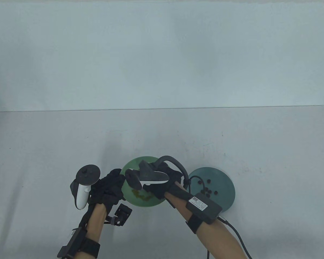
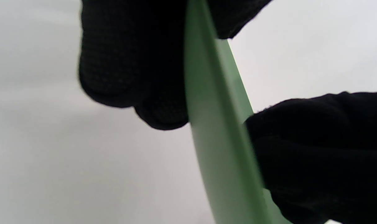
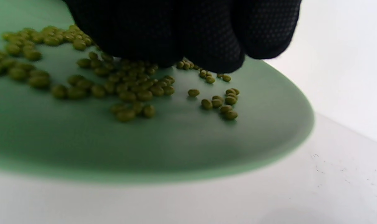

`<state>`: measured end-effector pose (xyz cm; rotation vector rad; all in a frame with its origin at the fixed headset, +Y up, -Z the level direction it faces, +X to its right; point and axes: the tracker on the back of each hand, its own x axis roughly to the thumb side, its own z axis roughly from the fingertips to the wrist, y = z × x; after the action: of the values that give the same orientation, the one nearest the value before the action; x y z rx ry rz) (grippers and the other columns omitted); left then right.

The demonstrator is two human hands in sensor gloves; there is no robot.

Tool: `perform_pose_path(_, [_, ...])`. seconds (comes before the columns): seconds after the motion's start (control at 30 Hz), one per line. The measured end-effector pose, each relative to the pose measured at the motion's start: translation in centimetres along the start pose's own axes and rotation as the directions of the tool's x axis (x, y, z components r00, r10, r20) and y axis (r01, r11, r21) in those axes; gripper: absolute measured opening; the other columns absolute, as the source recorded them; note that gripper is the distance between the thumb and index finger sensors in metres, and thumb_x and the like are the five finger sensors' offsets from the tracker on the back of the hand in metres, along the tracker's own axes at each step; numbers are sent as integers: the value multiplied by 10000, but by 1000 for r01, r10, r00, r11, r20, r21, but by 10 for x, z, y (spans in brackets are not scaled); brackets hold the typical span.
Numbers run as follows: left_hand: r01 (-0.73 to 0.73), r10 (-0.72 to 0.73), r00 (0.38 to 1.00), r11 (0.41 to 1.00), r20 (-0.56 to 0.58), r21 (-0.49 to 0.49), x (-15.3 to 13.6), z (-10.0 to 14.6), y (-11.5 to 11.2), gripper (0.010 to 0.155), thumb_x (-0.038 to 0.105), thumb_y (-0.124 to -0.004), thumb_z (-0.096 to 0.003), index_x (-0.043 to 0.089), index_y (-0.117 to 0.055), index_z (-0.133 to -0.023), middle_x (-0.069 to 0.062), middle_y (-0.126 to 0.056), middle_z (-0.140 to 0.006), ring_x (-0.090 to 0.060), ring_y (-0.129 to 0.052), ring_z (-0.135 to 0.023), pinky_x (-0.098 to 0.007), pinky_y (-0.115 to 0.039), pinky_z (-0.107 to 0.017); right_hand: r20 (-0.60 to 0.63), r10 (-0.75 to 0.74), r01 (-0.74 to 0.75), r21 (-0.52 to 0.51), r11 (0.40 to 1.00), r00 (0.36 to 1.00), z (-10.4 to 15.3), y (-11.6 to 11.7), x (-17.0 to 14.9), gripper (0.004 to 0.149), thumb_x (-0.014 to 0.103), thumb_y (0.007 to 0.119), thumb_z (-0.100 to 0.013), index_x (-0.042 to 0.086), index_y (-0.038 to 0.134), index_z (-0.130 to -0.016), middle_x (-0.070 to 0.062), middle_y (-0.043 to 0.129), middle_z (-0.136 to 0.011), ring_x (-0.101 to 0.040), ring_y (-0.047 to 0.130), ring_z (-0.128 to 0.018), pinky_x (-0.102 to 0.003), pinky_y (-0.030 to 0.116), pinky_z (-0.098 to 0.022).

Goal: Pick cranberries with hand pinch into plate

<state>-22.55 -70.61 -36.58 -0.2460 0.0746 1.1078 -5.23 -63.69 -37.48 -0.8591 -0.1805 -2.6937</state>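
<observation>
Gripping green plate [image 1: 131, 198] rim at lower centre of table view, left hand [image 1: 110, 188]; fingers [image 2: 132, 71] outside rim, thumb inside, clamped on it. Right hand [image 1: 162, 186] over same plate, fingertips [image 3: 207, 46] bunched together, touching green beans [image 3: 132, 90]; whether one is pinched, cannot tell. Dark cranberries [image 1: 208, 188] lie on teal plate [image 1: 226, 188], right of green plate.

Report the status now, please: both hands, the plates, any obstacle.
Left hand grips green plate rim. Right hand fingertips down among green beans. Dark berries on teal plate.
</observation>
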Motion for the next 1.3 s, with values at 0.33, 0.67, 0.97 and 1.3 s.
perform_pose_path(0.33, [9, -9, 1000, 1000, -22, 5, -2, 0, 0, 514, 207, -662, -586, -42, -581, -1028, -193, -864, -799, -233, -1095, -449, -299, -964, -334, -14, -63, 63, -46, 997, 998, 8, -12, -21, 469, 482, 772, -516, 194, 850, -877, 143, 931, -478, -78, 971, -442, -406, 857, -523])
perform_pose_path(0.67, [19, -18, 999, 1000, -36, 15, -3, 0, 1, 514, 209, -662, -587, -37, -578, -1030, -191, -863, -802, -234, -1094, -453, -302, -962, -337, -103, -91, 81, -100, 992, 991, 38, -25, -71, 468, 481, 771, -517, 195, 850, -878, 143, 931, -479, -77, 972, -443, -406, 857, -522])
perform_pose_path(0.97, [24, -23, 999, 1000, -45, 18, -3, 1, 2, 514, 210, -661, -587, -37, -578, -1030, -191, -864, -801, -234, -1094, -453, -301, -962, -338, -218, -103, 91, -67, 994, 971, 65, 2, -119, 465, 481, 770, -518, 199, 850, -878, 144, 931, -479, -77, 971, -443, -406, 857, -522])
perform_pose_path(1.3, [20, -20, 999, 1000, -43, 16, -3, 0, 2, 514, 210, -661, -586, -35, -577, -1030, -190, -864, -801, -233, -1094, -453, -301, -962, -337, -331, -127, 138, 8, 990, 935, 85, 54, -154, 464, 478, 770, -518, 198, 848, -879, 140, 931, -479, -79, 970, -443, -407, 855, -522])
